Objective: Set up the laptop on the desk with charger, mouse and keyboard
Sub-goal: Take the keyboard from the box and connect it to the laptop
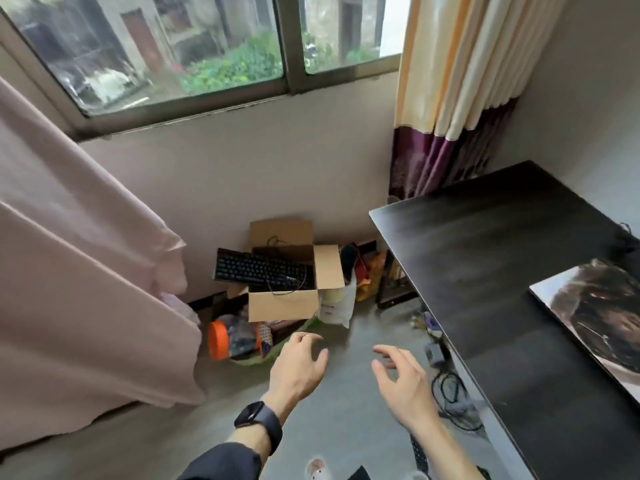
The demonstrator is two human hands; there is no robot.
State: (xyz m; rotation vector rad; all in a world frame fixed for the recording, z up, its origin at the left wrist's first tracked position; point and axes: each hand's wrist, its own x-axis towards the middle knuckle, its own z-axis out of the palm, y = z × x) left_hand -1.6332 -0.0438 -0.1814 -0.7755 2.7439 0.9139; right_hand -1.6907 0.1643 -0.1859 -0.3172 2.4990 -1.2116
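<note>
The person's left hand [299,367] and right hand [401,379] hover, each grip open and empty, short of the open brown cardboard box [284,304], across which the flat black plastic keyboard [259,270] lies, and its loose thin black cable [291,289], draped over the box's front edge, could snag there on lifting.

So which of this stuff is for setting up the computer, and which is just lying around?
For the job: keyboard, sitting in the cardboard box; black desk; grey power block on the floor, perhaps the charger.

Just lying about: orange tub, white bag, striped curtain, pink cloth.
</note>
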